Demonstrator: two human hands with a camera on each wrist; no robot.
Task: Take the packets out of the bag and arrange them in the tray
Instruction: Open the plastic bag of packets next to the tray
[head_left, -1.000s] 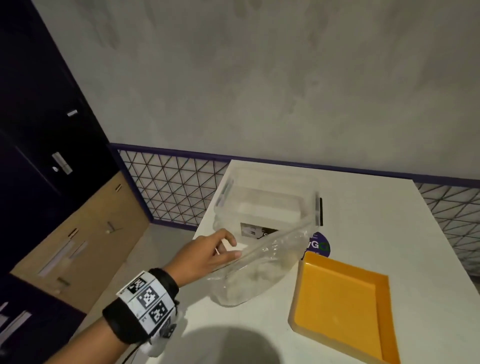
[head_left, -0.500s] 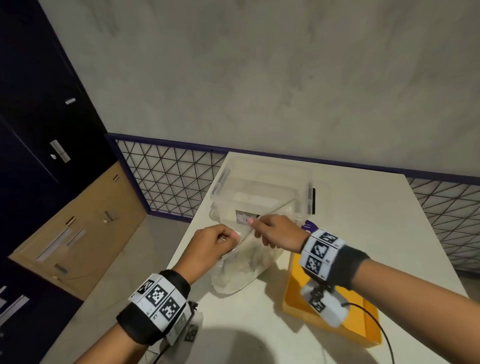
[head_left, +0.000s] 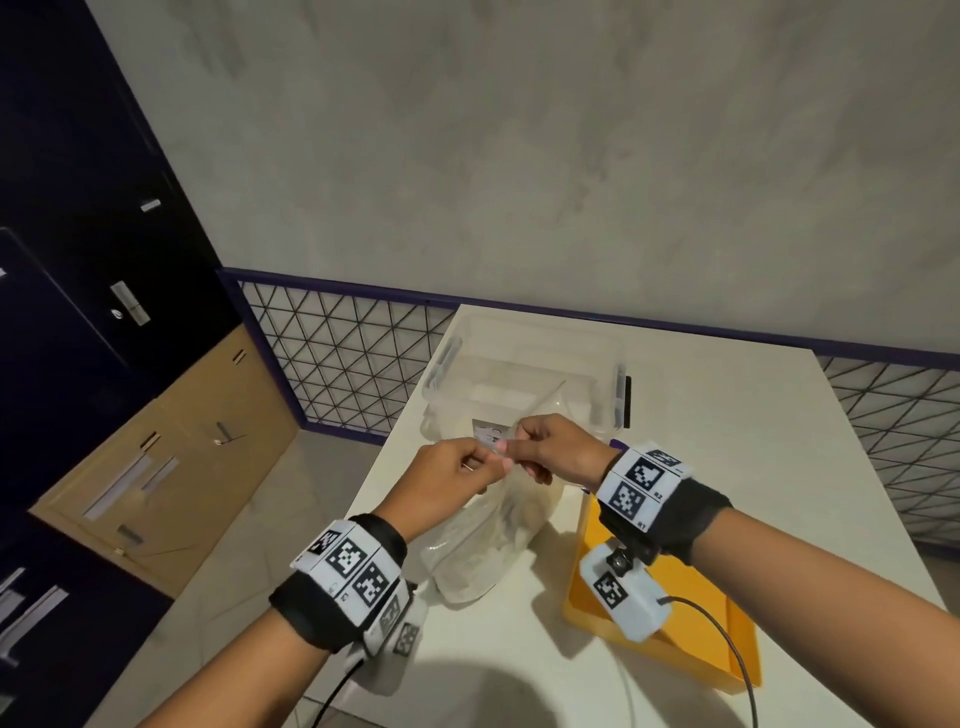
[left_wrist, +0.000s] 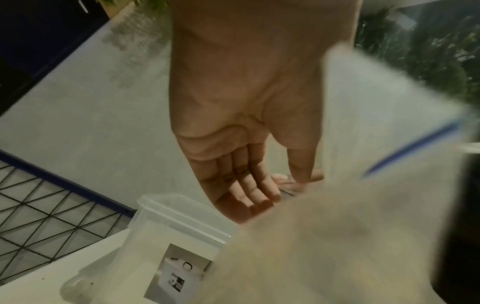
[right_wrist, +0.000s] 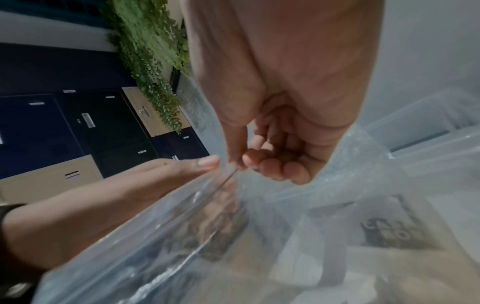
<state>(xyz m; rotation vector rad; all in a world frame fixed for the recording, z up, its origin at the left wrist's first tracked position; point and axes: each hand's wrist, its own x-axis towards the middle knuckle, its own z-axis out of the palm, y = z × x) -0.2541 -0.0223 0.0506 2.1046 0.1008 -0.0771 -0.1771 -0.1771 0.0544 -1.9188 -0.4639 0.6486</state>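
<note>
A clear plastic bag (head_left: 480, 551) holding pale packets stands on the white table (head_left: 727, 467), its body sagging near the left edge. My left hand (head_left: 470, 465) and right hand (head_left: 524, 447) meet above it, and each pinches the bag's top edge (right_wrist: 228, 174). In the right wrist view the thumb and fingers (right_wrist: 259, 162) of that hand pinch the clear film, with packets (right_wrist: 207, 226) blurred inside. The orange tray (head_left: 691, 613) lies right of the bag, partly under my right wrist, and the part of it that shows holds nothing.
A clear plastic storage box (head_left: 524, 374) stands just behind the bag. The table's left edge (head_left: 395, 462) drops to the floor beside a wire-mesh panel (head_left: 343, 358). Dark lockers (head_left: 78, 291) stand at the left. A cable (head_left: 727, 639) runs from my right wrist camera across the tray.
My right hand came in from the right and took the bag's top edge beside my left hand. The bag's top now stands gathered up between both hands.
</note>
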